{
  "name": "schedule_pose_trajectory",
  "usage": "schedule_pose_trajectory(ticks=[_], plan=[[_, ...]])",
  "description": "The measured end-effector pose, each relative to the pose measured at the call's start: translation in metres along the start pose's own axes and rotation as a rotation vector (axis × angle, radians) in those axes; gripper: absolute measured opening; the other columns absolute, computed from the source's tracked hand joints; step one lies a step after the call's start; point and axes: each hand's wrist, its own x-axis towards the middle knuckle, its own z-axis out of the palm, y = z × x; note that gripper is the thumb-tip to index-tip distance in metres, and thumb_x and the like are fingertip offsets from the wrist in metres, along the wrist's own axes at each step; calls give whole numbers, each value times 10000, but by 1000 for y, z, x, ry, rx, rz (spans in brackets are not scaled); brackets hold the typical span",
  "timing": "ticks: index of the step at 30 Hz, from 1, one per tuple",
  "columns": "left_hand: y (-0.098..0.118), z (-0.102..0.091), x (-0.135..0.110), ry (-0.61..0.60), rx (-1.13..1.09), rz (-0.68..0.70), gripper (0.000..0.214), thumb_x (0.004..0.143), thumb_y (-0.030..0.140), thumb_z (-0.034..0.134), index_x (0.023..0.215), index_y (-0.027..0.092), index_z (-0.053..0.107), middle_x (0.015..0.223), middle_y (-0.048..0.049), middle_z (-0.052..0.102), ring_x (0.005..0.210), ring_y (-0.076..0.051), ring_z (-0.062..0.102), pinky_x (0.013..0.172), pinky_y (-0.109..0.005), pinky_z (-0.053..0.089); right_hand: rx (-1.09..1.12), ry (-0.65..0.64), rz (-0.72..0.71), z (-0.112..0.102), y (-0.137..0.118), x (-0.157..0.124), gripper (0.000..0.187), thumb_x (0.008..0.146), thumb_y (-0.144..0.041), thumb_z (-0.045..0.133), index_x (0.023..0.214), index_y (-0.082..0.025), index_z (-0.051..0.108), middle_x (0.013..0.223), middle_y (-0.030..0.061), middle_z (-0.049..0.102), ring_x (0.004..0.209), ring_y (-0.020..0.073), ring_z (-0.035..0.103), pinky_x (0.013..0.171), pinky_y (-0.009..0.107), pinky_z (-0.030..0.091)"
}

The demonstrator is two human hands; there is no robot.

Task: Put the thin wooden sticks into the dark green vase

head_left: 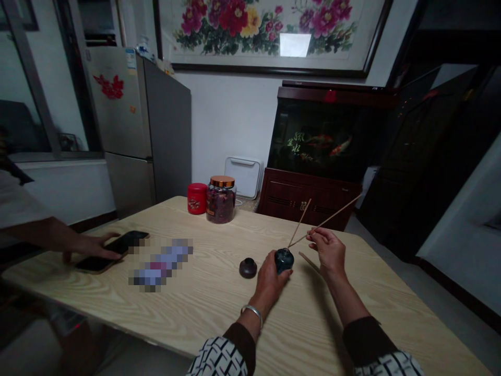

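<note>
- Far left: another person's hand (pixel 93 246), palm down, fingers spread flat on a dark slab-shaped phone (pixel 113 250) lying on the pale wood-grain table (pixel 203 303).
- Just right of the phone: a blurred, pixelated patch on the tabletop — contents not readable.
- Back wall, left: grey two-door refrigerator (pixel 136 125) bearing a red paper cutout.
- Far table edge: short red cylindrical tin (pixel 197 198), touching or just beside a clear glass jar with copper-coloured lid (pixel 221 199), filled with dark reddish contents.
- Floor behind the jar: white rounded box-shaped appliance (pixel 242 176).
- Table centre: small dark brown round lid or cap (pixel 248 268), lying flat, just left of the left hand and apart from it.
- Left hand (pixel 270 279): silver bangle at the wrist, fingers curled and pressed around a small dark teal round ceramic pot (pixel 284 259), upright on the table.
- Two thin tan wooden sticks (pixel 313 222), rising tilted from the pot's mouth, fanning up and to the right.
- Right hand (pixel 330 249): thumb and fingertips pinching the longer stick partway along its length — remaining fingers loosely curled; a further stick end seen below the hand, touching or not cannot be told.
- Behind: dark wooden cabinet carrying a lit fish tank (pixel 321 138); framed floral painting (pixel 270 26) above.
</note>
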Motion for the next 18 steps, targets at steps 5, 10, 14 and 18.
schedule_pose_trajectory(ticks=[5,10,14,18], plan=[[1,-1,0,-2,-1,3,564,733,295,709,1238,211,473,1179,-92,609,1087,-234,569,928,-322,417,-148,-77,-92,11,9,-5,314,700,-398,706,894,-160,642,776,56,686,700,176,657,553,251,511],[1,-1,0,2,3,13,559,727,279,709,1227,213,469,1157,-82,615,1064,-232,576,907,-316,425,-229,-135,-63,16,25,-12,355,691,-462,697,881,-167,644,752,53,688,686,193,655,553,273,501],[3,-2,1,-3,7,-7,560,712,247,712,1218,214,473,1145,-75,625,1056,-235,584,896,-319,432,-306,-176,-68,21,36,-21,310,684,-454,703,802,-170,667,749,47,698,681,185,646,646,294,501],[3,-2,0,-9,-6,-6,569,716,246,714,1230,212,472,1157,-80,623,1066,-233,583,910,-318,429,-309,-236,-6,22,42,-29,291,665,-446,711,762,-174,677,766,51,710,731,202,644,671,296,493]])
